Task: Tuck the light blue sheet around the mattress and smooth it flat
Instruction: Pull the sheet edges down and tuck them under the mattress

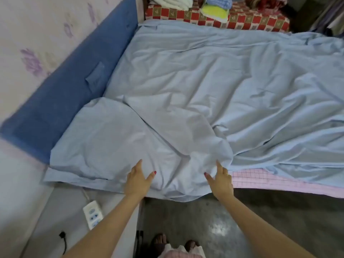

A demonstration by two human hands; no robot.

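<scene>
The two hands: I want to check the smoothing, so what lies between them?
In the head view, only rumpled light blue sheet lies between left hand and right hand.

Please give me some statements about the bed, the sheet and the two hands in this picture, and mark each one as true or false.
1. Both hands lie on the wrinkled light blue sheet near the front edge of the bed. True: the left hand and the right hand rest there with straight fingers.
2. The sheet is already smooth and flat. False: many wrinkles and folds cross it.
3. A pink checked mattress shows uncovered to the right of the right hand. True.
4. A white power strip lies on top of the sheet. False: it lies on the pale surface below the bed, left of the left arm.
5. A dark blue padded panel runs along the left side of the bed. True.
</scene>
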